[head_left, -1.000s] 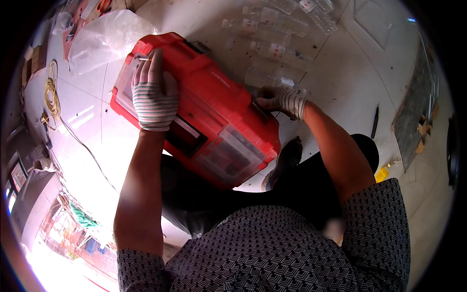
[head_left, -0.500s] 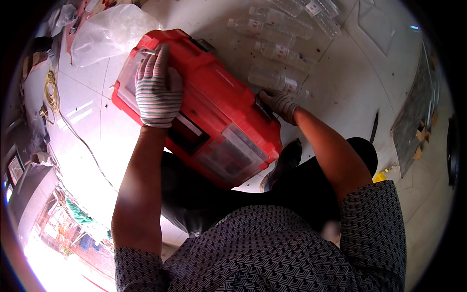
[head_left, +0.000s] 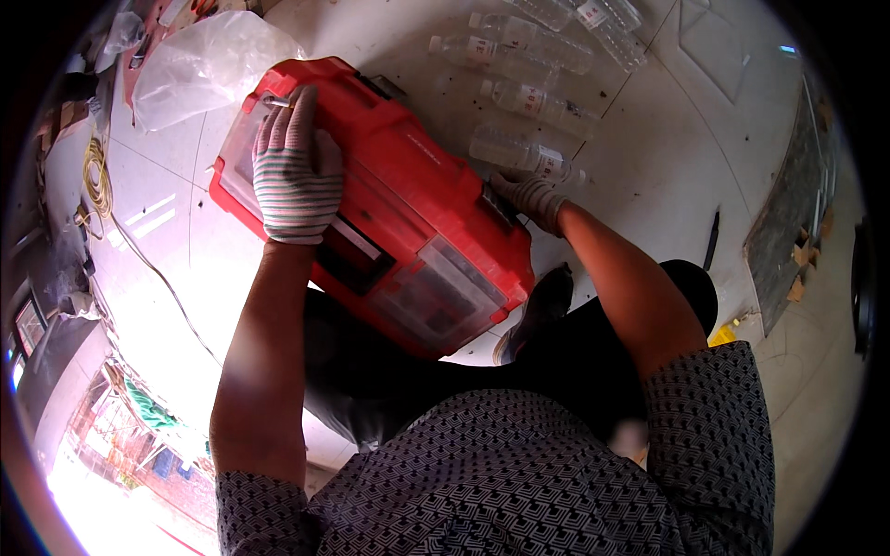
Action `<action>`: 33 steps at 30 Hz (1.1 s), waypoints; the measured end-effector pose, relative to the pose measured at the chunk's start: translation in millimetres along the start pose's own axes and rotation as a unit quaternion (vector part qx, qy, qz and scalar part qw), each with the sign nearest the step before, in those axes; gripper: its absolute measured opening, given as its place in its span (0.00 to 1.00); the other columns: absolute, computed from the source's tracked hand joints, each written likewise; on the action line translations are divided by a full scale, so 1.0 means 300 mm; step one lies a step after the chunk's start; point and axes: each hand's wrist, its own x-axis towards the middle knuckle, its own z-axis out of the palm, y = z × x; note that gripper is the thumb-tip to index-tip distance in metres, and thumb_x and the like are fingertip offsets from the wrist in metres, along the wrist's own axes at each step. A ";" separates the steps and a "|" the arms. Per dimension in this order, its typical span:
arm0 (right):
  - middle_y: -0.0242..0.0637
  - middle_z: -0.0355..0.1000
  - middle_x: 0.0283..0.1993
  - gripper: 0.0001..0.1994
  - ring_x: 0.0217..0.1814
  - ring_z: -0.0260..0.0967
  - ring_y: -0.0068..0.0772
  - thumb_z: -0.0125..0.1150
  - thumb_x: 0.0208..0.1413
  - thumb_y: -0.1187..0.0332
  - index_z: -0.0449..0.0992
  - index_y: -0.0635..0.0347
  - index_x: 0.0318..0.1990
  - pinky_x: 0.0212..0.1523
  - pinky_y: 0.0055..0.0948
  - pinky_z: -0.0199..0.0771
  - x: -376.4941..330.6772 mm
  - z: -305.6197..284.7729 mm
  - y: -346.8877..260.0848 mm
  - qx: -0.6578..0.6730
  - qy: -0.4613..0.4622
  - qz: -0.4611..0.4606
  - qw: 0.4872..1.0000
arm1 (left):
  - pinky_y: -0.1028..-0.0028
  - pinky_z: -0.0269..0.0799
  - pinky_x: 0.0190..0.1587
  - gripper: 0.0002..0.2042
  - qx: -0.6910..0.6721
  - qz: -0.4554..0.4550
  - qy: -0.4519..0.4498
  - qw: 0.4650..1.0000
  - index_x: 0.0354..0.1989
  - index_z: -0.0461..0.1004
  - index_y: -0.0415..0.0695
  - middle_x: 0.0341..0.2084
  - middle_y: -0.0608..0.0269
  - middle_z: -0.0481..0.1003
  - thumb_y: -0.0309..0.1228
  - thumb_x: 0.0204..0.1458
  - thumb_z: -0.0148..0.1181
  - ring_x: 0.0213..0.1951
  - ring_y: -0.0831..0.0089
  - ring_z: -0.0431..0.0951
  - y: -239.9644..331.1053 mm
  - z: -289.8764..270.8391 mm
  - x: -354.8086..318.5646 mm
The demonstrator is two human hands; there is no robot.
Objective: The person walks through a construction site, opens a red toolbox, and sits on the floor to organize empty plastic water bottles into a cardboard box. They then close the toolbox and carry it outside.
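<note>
A red toolbox point(head_left: 408, 157) with clear lidded compartments in its top sits tilted in front of my legs. My left hand point(head_left: 295, 181), in a striped knit glove, lies flat on its lid with the fingers stretched toward the far left end. A small silvery metal piece point(head_left: 274, 100) shows beside those fingertips; whether the hand pins it is unclear. At the toolbox's right side, my gloved right hand point(head_left: 528, 198) has its fingers closed at a black latch point(head_left: 498, 200). The tips of these fingers are partly hidden. A clear compartment lid point(head_left: 440, 292) faces me at the near end.
Several clear plastic bottles point(head_left: 528, 97) lie on the tiled floor beyond the toolbox. A clear plastic bag point(head_left: 209, 69) is at the far left, near a coiled yellowish cable point(head_left: 97, 176). To the right lie a dark slender tool point(head_left: 712, 239) and a grey board point(head_left: 783, 232).
The whole view has shifted very slightly. Both hands keep their places on the toolbox, and nothing has visibly been taken up or let go.
</note>
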 end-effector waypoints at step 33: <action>0.45 0.59 0.68 0.36 0.73 0.51 0.38 0.47 0.63 0.42 0.58 0.62 0.68 0.72 0.34 0.46 -0.139 -0.046 -0.157 -0.028 -0.095 -0.082 0.992 | 0.54 0.64 0.58 0.23 0.003 -0.002 0.006 1.000 0.58 0.69 0.43 0.48 0.50 0.74 0.26 0.50 0.54 0.53 0.51 0.72 -0.016 0.004 -0.009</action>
